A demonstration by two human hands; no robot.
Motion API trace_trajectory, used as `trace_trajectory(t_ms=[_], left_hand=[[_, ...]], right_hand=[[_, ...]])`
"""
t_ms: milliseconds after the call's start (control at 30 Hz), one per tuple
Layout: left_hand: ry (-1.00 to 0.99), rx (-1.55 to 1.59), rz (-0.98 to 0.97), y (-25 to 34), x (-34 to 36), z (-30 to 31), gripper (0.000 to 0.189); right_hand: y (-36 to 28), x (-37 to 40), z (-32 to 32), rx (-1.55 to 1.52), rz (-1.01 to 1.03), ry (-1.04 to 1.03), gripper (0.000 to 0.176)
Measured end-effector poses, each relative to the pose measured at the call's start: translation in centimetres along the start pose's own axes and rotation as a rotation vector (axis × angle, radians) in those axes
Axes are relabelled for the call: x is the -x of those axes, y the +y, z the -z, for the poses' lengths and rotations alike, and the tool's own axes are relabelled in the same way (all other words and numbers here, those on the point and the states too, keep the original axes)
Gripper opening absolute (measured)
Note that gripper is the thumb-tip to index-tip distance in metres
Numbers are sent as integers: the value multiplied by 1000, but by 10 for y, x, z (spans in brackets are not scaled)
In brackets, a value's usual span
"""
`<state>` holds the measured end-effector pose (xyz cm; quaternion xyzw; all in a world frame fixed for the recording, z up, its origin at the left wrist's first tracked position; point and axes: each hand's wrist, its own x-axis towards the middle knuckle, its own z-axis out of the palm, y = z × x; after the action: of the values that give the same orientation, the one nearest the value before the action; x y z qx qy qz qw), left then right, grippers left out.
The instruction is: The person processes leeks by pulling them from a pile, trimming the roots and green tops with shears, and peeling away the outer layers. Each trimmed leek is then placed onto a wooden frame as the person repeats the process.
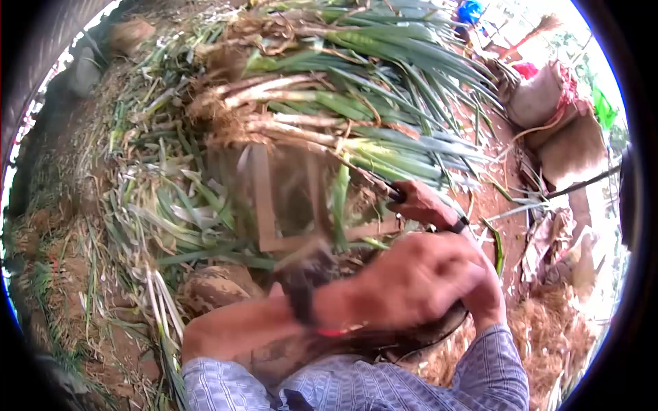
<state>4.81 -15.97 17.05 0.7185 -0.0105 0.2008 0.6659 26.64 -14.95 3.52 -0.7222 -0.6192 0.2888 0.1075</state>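
Observation:
My right hand (419, 204) is wrapped round the dark handle of a thin-bladed tool (370, 179), whose blade points up and left toward the green onions. Blurred by motion, my left hand (428, 274) crosses over my right forearm; its fingers are smeared, and what it holds, if anything, cannot be made out. A large heap of green onions (397, 103) lies beyond my hands, roots to the left and leaves to the right. Below the heap stands a wooden frame (266, 205), with a green leaf hanging across it.
Loose leaves and trimmings (178, 205) cover the ground at left. A sack (569, 144) and a red cloth or bag lie at the right. Brown root clippings (548, 329) are piled at the lower right. A blue object (469, 11) shows at the top.

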Motion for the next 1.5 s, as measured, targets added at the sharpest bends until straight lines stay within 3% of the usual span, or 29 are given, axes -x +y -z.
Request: trace_trajectory(t_ms=[33, 67, 100, 233, 367, 433, 533, 567, 633, 667, 833, 867, 933, 1000, 1100, 1167, 1267, 1367, 1500], left_hand=[[111, 6, 228, -57, 6, 7, 15], [186, 263, 422, -106, 18, 25, 17], [278, 261, 617, -107, 23, 51, 19], [779, 206, 529, -253, 72, 131, 13], [1094, 374, 553, -275, 67, 162, 14], [1191, 325, 502, -296, 55, 172, 15], [1372, 211, 201, -358, 46, 204, 13], [1421, 351, 401, -325, 38, 206, 13], [1492, 619, 281, -322, 36, 213, 14], [1472, 604, 317, -322, 35, 217, 16], [1387, 564, 419, -329, 34, 221, 27], [1410, 480, 223, -341, 33, 222, 31], [1298, 608, 245, -346, 52, 218, 31], [1220, 735, 246, -308, 57, 193, 32], [1239, 412, 291, -371, 105, 192, 33], [1187, 275, 416, -364, 124, 185, 34], [1078, 489, 432, -336, 144, 164, 39], [1150, 818, 325, -325, 151, 128, 44], [1165, 872, 322, -319, 148, 115, 42]], right_hand=[[-2, -3, 1, -2, -32, -4, 30], [3, -6, -2, -7, 17, 4, 31], [4, -8, -6, 7, 77, 32, 31], [2, -21, -5, -4, 44, 81, 33], [1, -35, -4, 120, -22, -136, 37], [6, -40, -3, 58, -33, -6, 37], [0, -33, 16, 120, -73, -85, 36], [14, -32, 8, 103, -54, -105, 35], [24, -27, 7, 47, -19, -142, 37], [20, -26, 14, 56, -134, -196, 39], [31, -13, 31, 12, -109, -96, 38], [33, -11, 33, 2, -85, -98, 39], [34, -7, 38, -49, -72, -143, 42], [35, -1, 37, -56, 21, -180, 42], [23, 10, 34, 5, 44, -251, 42], [7, 21, 31, 89, 31, -254, 41], [6, 28, 19, 163, 51, -231, 36], [-1, 32, 5, 230, 137, -218, 35], [1, 25, -27, 201, 227, -161, 33]])
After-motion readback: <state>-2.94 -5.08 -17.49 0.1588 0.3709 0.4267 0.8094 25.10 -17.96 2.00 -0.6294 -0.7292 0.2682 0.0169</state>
